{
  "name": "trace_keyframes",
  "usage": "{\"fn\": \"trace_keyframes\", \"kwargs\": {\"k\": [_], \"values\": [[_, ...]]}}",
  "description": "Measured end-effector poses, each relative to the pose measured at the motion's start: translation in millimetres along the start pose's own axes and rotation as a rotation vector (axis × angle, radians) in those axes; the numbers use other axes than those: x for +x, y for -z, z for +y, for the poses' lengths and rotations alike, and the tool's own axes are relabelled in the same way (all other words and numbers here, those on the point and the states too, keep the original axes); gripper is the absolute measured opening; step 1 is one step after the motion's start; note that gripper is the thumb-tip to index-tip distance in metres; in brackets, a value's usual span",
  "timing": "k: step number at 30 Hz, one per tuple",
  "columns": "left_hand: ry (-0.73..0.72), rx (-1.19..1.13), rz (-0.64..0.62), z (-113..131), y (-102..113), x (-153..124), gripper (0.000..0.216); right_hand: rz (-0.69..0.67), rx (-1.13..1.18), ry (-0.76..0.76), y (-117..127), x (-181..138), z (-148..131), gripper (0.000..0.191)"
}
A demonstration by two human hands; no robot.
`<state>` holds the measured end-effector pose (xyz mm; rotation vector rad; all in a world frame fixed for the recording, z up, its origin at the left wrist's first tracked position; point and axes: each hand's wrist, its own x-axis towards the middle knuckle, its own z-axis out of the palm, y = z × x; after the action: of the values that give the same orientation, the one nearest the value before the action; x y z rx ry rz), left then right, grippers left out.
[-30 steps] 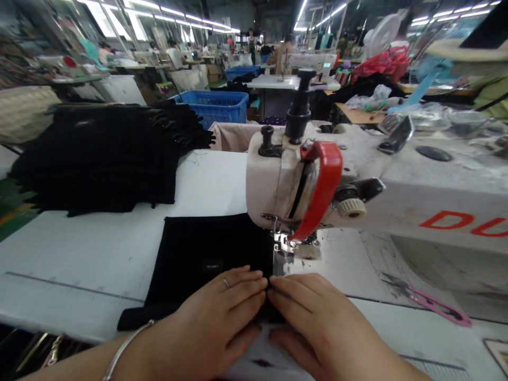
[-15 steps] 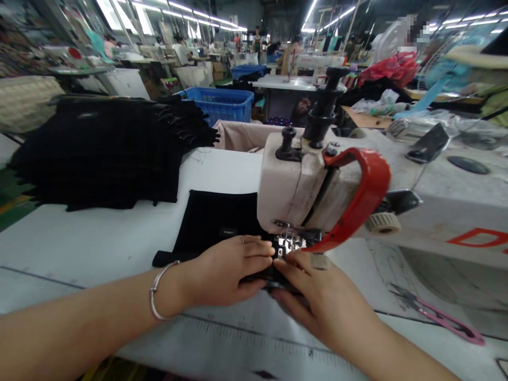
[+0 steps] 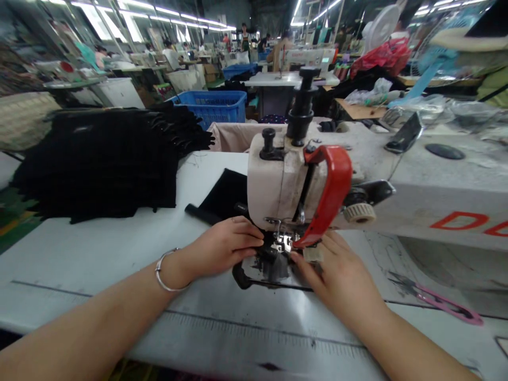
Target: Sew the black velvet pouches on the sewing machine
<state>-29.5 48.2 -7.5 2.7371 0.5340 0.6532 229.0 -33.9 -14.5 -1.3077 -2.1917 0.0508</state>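
A black fabric piece (image 3: 222, 198) lies under the head of a white sewing machine (image 3: 286, 180) with a red guard (image 3: 331, 188). My left hand (image 3: 222, 246), a bracelet on its wrist, presses the fabric just left of the presser foot (image 3: 283, 241), fingers together. My right hand (image 3: 341, 275) rests flat on the machine bed right of the foot, fingertips on the cloth's edge. A thin black strip (image 3: 262, 280) of the fabric curls in front of the needle.
A tall stack of black fabric pieces (image 3: 99, 159) sits on the white table (image 3: 99, 254) at the left. Pink thread snips (image 3: 440, 304) lie at the right. A blue basket (image 3: 216, 106) and other workstations with people stand behind.
The fabric has slid away from me, further under and behind the machine head. Both hands followed it forward to the presser foot, and less cloth shows in front.
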Motion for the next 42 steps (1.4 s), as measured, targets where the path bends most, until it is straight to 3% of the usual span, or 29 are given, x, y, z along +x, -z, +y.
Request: {"fn": "trace_keyframes", "kwargs": {"k": [3, 6, 10, 13, 33, 42], "values": [[0.074, -0.079, 0.016, 1.7, -1.7, -1.6, 0.016, -0.073, -0.130, -0.028, 0.2, 2.9, 3.1, 0.011], [0.114, -0.026, 0.045, 16.8, -10.3, 0.2, 0.013, -0.104, -0.171, -0.066, 0.1, 3.4, 0.0, 0.022], [0.075, 0.071, 0.058, 39.0, -20.3, 4.3, 0.014, -0.073, 0.077, 0.060, -2.3, 0.1, -7.7, 0.008], [0.082, 0.100, 0.103, 44.4, -23.6, 5.6, 0.015, -0.095, 0.181, 0.109, -7.0, -2.3, -9.9, 0.016], [0.211, 0.053, 0.069, 23.2, -22.9, 21.1, 0.012, -0.037, 0.031, 0.081, -23.8, 3.0, 4.2, 0.022], [0.204, 0.066, 0.140, 17.7, -28.9, 18.5, 0.012, -0.016, -0.001, 0.050, -26.9, 4.4, 5.8, 0.019]]}}
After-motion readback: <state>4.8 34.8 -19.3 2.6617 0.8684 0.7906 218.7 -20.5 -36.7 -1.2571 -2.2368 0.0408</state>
